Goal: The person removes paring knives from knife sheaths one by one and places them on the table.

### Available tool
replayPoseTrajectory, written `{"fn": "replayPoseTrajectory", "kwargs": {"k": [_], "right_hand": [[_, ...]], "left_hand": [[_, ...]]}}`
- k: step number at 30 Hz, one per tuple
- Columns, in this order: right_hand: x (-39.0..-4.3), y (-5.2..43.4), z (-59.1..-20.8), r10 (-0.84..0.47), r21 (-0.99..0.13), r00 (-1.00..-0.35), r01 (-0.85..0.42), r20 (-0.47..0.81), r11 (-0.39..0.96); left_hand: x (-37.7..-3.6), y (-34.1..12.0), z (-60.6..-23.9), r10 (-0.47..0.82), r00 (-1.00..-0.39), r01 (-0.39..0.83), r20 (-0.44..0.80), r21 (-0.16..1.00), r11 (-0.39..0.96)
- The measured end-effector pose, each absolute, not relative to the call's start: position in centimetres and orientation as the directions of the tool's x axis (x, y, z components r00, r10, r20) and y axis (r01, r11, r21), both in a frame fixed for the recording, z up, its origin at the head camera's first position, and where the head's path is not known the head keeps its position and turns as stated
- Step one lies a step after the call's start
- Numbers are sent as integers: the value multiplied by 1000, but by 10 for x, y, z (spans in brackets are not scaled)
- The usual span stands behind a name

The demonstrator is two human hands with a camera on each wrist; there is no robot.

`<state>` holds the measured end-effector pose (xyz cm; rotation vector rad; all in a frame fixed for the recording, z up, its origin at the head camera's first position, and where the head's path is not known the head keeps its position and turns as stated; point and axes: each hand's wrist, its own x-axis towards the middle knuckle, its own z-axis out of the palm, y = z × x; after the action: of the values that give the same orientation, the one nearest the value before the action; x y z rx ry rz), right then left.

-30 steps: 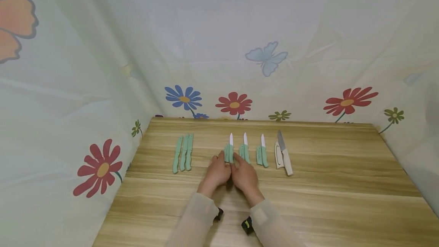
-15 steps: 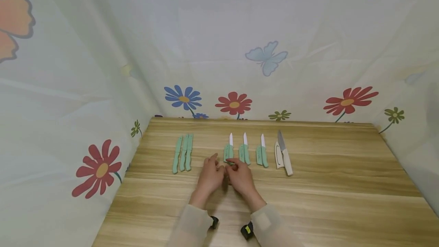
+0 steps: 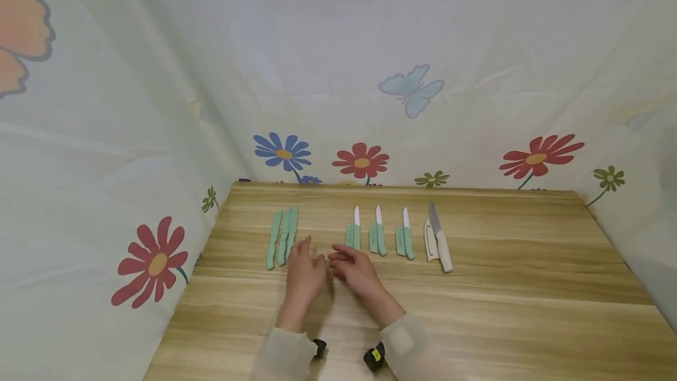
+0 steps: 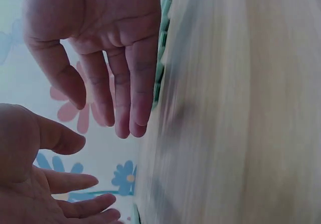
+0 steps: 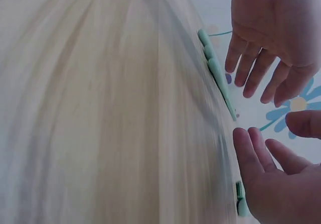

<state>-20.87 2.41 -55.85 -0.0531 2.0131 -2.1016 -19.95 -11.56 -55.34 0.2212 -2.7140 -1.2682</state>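
My left hand (image 3: 305,264) hovers over the wooden table (image 3: 476,310), fingers relaxed and empty, just right of three sheathed green knives (image 3: 282,243). Beside it, my right hand (image 3: 346,260) is also open and holds nothing, just left of the nearest bare-bladed green knife (image 3: 354,231) and the sheath lying beside it. In the left wrist view, my left hand (image 4: 108,78) hangs with straight fingers near the green knives (image 4: 161,58). The right wrist view shows my right hand (image 5: 271,174) with its palm showing, the left hand (image 5: 266,38) opposite and the green knives (image 5: 218,76) beyond.
Two more white-bladed green knives (image 3: 378,234) (image 3: 405,239) lie to the right with their sheaths. Further right are a grey-bladed white knife (image 3: 439,240) and a white sheath (image 3: 429,241). A flower-printed cloth (image 3: 359,160) walls in the table on three sides.
Both hands have let go of the leftmost bare-bladed knife and its sheath and moved left, toward the three sheathed knives. The knives lie where they were.
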Motion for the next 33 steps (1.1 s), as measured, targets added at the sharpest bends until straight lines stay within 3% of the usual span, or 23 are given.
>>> {"fn": "replayPoseTrajectory", "kwargs": {"k": [10, 18, 33], "right_hand": [[-209, 4, -560, -348, -985, -930, 152, -115, -81], [-214, -12, -563, -392, -936, -899, 289, -195, -199], [-226, -41, -566, -363, -941, -917, 257, -166, -219]], "left_hand": [[-199, -133, -560, -192, -980, -97, 47, 734, 672], [-202, -138, -562, -212, -976, -114, 45, 725, 679], [-207, -140, -562, -237, -959, -48, 153, 741, 670]]}}
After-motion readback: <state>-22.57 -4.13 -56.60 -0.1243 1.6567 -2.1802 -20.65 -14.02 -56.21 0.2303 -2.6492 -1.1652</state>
